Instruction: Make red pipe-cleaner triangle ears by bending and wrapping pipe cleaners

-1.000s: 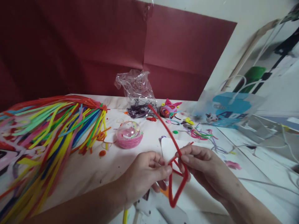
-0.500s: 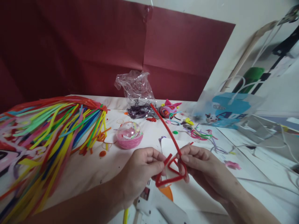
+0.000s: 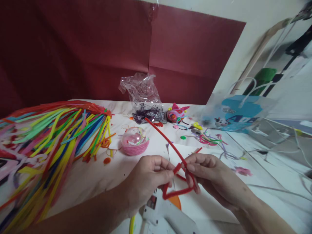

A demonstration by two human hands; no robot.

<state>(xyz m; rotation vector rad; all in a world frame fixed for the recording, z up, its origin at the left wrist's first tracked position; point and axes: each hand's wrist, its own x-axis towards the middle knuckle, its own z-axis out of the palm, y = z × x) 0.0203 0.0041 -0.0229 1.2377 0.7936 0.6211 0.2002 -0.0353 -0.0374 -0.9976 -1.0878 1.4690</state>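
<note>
Between both hands is a red pipe cleaner [image 3: 165, 138], bent into an angular loop with one long end pointing up and left. My left hand [image 3: 153, 175] pinches the loop's left side near a short end. Thumb and fingers of my right hand [image 3: 204, 170] pinch it where the long end meets the loop. Below the loop lies a white and grey glue gun [image 3: 168, 214], partly covered by my left hand. An orange disc [image 3: 175, 202] shows behind it. White paper [image 3: 207, 201] is under my right hand.
Many coloured pipe cleaners [image 3: 60, 136] spread over the left. A clear ball with a pink-wrapped base [image 3: 135, 146] stands mid-table. Behind are a clear plastic bag [image 3: 143, 94], a pink decorated ball [image 3: 176, 113], pipe cleaner scraps [image 3: 211, 139] and a blue-white carrier bag [image 3: 234, 113].
The red pipe cleaner's long end has tipped lower and to the left. The short end in my left hand has come closer to my right fingertips.
</note>
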